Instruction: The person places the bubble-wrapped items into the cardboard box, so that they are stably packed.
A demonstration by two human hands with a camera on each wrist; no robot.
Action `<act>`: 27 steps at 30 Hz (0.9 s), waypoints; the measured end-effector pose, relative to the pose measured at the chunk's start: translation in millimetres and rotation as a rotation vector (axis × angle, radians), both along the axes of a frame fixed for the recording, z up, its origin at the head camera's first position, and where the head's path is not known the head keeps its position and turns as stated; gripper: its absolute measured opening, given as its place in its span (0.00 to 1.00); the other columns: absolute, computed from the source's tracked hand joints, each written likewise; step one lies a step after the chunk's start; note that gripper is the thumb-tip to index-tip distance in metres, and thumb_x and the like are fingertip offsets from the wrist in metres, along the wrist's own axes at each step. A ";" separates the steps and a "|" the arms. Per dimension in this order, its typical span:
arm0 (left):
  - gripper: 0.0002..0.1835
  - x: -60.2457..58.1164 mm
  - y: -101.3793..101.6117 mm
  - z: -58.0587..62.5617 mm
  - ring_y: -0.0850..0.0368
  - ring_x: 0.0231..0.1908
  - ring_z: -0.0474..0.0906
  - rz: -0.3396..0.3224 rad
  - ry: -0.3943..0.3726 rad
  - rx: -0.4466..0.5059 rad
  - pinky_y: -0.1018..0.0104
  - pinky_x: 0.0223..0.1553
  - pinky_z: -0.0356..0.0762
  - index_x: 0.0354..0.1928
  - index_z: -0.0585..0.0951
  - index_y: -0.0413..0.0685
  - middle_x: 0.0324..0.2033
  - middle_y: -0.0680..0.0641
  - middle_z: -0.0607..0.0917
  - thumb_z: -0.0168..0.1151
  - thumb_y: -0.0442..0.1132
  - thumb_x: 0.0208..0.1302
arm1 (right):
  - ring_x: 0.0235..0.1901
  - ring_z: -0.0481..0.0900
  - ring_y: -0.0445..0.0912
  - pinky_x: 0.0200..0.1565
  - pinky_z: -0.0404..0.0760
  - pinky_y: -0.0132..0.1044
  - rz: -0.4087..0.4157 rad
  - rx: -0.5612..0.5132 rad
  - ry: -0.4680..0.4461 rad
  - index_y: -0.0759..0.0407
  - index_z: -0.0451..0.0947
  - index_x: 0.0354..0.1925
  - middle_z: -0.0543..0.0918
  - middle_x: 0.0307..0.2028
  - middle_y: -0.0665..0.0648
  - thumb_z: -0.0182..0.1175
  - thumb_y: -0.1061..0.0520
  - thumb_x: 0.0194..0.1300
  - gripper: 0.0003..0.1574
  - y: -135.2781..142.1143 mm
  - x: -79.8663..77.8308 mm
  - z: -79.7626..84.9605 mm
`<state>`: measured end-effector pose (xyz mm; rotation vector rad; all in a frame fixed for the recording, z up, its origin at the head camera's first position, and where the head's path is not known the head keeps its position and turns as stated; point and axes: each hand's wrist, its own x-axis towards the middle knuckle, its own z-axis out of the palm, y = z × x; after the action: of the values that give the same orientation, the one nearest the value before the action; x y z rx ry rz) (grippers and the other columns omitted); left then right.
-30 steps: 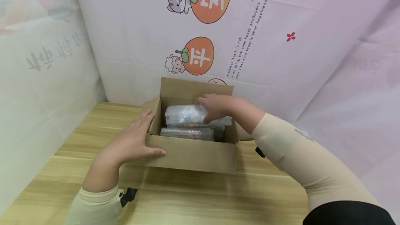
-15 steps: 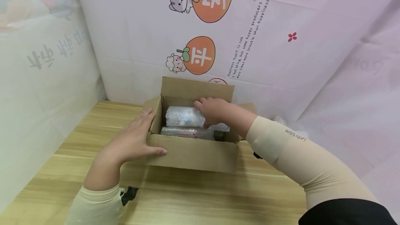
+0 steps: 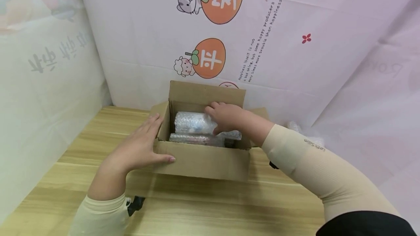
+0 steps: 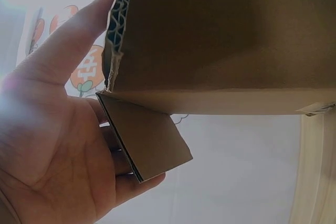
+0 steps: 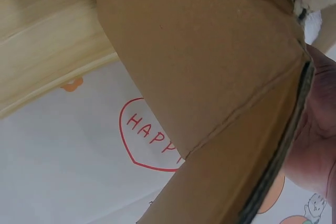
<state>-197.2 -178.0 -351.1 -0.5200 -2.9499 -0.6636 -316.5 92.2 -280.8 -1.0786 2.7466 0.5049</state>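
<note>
a pale sheet printed with orange fruit and little animals hangs behind the wood-grain bench. from where i stand, a beige sleeve covers the person's right forearm, reaching in over the cardboard box. the box sits on the bench near the sheet, its back flap standing up, its front flap folded outward. at the near left corner, the left hand lies with its fingers extended along the side flap and its thumb stretched across the front flap. the right hand is inside the box, fingers and thumb gripping the rear bubble-wrapped bundle. just in front of that lies a slimmer wrapped bundle, also in the box. next to its right end shows a small dark thing, too hidden to make out.
</note>
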 end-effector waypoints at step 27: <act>0.70 4.1 3.0 2.7 0.37 0.76 0.43 0.008 0.001 0.001 0.36 0.73 0.46 0.78 0.44 0.44 0.77 0.39 0.45 0.67 0.76 0.43 | 0.64 0.69 0.54 0.59 0.76 0.55 -0.160 -0.786 -0.048 0.52 0.58 0.72 0.67 0.67 0.57 0.62 0.38 0.65 0.45 103.1 14.7 55.9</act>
<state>-193.0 -175.0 -348.4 -0.5079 -2.9490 -0.6633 -301.8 195.3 -224.9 -0.9367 2.9969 -0.6728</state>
